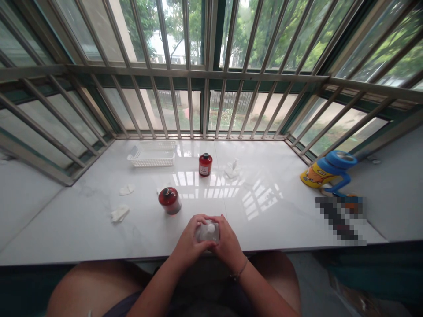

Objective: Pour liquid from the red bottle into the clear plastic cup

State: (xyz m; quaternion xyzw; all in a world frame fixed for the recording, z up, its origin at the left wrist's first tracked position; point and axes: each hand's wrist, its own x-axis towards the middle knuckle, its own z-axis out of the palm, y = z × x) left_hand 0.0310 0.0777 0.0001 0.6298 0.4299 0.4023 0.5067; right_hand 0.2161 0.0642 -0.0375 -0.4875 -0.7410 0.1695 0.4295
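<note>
Near the table's front edge, my left hand (193, 237) and my right hand (228, 244) are wrapped round a squarish translucent container (209, 231) from both sides. A round whitish part shows at its top, and its lower part is hidden by my fingers. Just beyond my left hand stands a red bottle (169, 201) with a dark top. A second red bottle (205, 165), bearing a pale label and a black top, stands farther back. Behind and to the right lies a crumpled white tissue (233, 170) with a small whitish piece upright on it.
A white perforated basket (152, 162) sits at the back left. Crumpled tissues (120, 213) lie on the left side of the white tabletop (82, 240). At the right are a blue-and-yellow flask (325, 169) and a pixelated dark object (337, 220). Metal window bars (205, 105) border the back.
</note>
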